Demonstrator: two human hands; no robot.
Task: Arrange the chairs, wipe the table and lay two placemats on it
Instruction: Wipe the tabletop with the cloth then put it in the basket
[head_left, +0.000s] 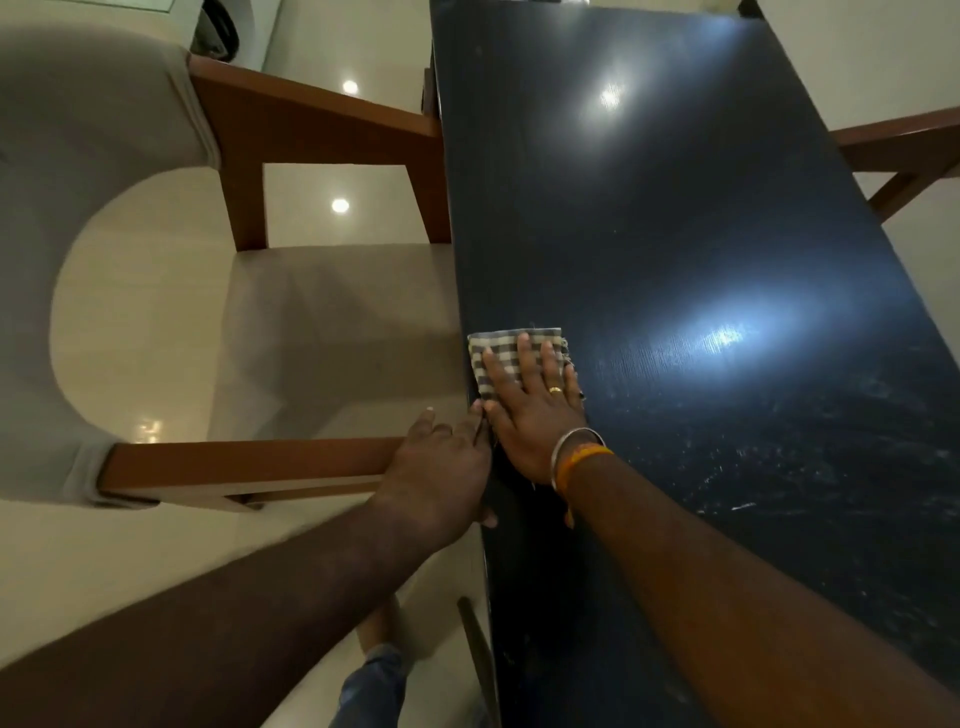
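Fingers: your right hand (530, 410) lies flat with its fingers (523, 358) straight and slightly spread, pressing down on the checked cloth (506, 358).
Right arm: you reach it forward over the table, nearly straight, palm down; a gold ring (556, 389) sits on one finger, and a metal bangle (569, 449) with an orange thread (584, 457) circles your wrist.
Left hand: your left hand (441, 462) sits at the table's left edge, just beside your right hand, back up; its fingers curve down over the end of the chair's wooden armrest (249, 462) and the table edge, but you cannot tell whether they grip either one.
Left arm: it stretches forward from the lower left, almost parallel to your right arm.
Cloth: folded into a small rectangle, it lies on the dark table (675, 234) close to the left edge, mostly under your right fingers.
Table: glossy, with light glare and pale smears toward the right.
Chair: the chair (322, 332) with a pale seat stands at the table's left side, its seat touching or tucked under the edge.
Second chair: a wooden armrest (904, 145) shows at the right side.
Writing: no lettering is legible on anything.
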